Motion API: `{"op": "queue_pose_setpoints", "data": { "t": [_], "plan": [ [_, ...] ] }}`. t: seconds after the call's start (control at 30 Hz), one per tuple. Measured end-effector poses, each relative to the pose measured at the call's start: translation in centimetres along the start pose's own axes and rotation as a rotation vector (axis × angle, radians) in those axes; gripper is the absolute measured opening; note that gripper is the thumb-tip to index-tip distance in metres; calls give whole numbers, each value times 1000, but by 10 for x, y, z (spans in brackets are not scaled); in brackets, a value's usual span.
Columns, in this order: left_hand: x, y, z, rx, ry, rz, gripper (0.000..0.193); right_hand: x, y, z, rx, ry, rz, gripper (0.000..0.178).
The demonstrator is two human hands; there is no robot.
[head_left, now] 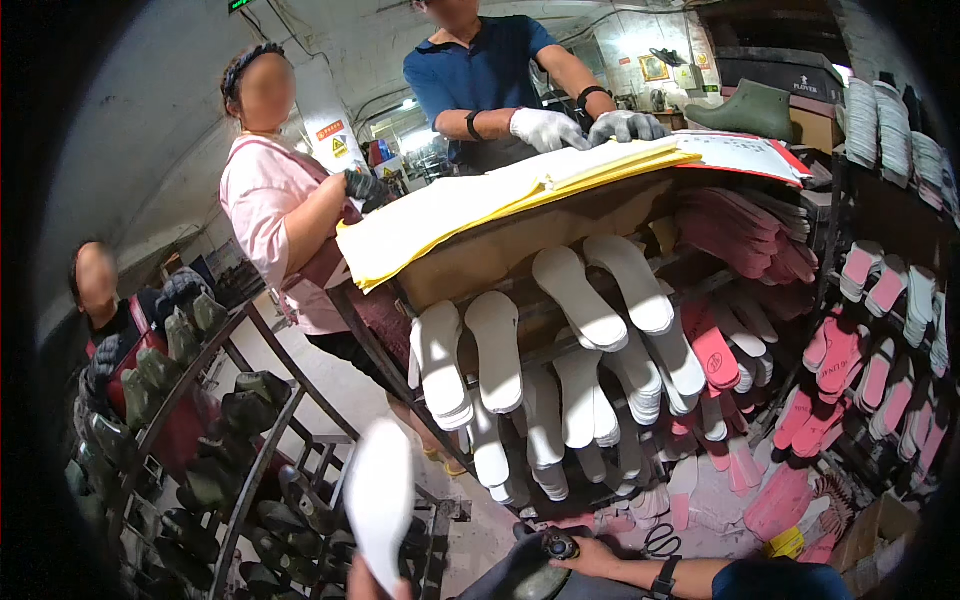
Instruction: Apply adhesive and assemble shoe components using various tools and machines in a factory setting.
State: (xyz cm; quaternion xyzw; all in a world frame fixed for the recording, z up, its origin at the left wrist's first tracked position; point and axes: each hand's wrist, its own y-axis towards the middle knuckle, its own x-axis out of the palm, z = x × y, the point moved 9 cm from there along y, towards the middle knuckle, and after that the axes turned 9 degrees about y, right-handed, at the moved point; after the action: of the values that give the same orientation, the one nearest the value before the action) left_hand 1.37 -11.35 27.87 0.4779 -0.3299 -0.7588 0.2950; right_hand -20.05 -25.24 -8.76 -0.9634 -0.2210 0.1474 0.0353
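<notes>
In my left hand, low in the view, a white insole is pinched at its lower end and stands nearly upright. Only the fingertips of that hand show. My right hand reaches in from the lower right and is closed around a dark, round-ended object whose kind I cannot make out. Just left of it, a dark olive shape like a boot lies against my grey trousers. A pair of black-handled scissors rests beyond my right wrist, which wears a black band.
Ahead is a rack with stacked white insoles, pink ones and yellow sheets on top. A metal rack of dark green boots stands left. Shelves of insoles line the right. Three people stand beyond; one wears white gloves.
</notes>
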Motion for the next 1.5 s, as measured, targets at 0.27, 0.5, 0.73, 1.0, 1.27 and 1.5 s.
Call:
{"op": "queue_pose_setpoints", "data": {
  "t": [0.27,0.5,0.73,1.0,1.27,1.5],
  "plan": [
    [86,-274,-99,-245,412,-658,60,7,-3,-6,55,-59,12,67],
    [108,-273,-117,-390,282,-1035,57,10,18,45,-53,-116,40,69],
    [91,-247,-65,-452,389,-976,62,-14,-2,55,337,249,-92,50],
    [97,-275,-75,-356,422,-951,72,6,-7,-7,223,27,-146,68],
    [80,-263,-67,-566,314,-922,69,14,-2,11,273,42,-155,70],
    [88,-285,-75,-510,315,-674,62,0,-7,14,250,268,-73,42]
  ]
}}
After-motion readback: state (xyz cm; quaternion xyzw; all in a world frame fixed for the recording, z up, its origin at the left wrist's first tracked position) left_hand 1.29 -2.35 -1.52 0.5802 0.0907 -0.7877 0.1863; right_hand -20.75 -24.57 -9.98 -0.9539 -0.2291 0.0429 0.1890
